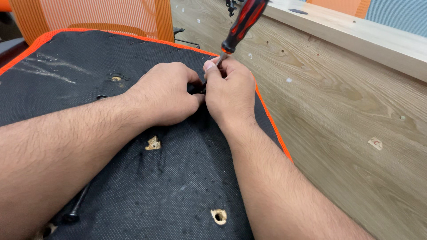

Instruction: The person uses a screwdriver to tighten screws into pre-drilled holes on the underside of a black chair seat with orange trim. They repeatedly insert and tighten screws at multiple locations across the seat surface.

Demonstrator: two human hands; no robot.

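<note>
Nearest the camera, a long black bolt [79, 205] lies loose on the black fabric underside of an orange-edged seat cushion [187, 186], partly under the left forearm. Close by, torn holes in the fabric show pale wood: one [219, 216] near the bottom edge, another [153, 143] just below the left wrist.

Further in, both hands meet over the middle of the cushion. The left hand [162, 93] is curled closed, its fingertips pinching at something small and dark between the two hands; what it is stays hidden. The right hand [229, 91] is closed around the metal shaft of a red-and-black screwdriver [242, 24], low down near the tip, with the handle rising away up and to the right. The tip itself is covered by the fingers, pressed down at the fabric.

Judging from this, the step in hand is seating the driver on a fastener at that spot. The next move would call for a steady vertical shaft and a firmer grip higher up on the handle.

Beyond, another hole with a metal insert [116, 78] shows in the cushion, then the orange mesh chair back [102, 15], the wood-grain floor [347, 115].
</note>
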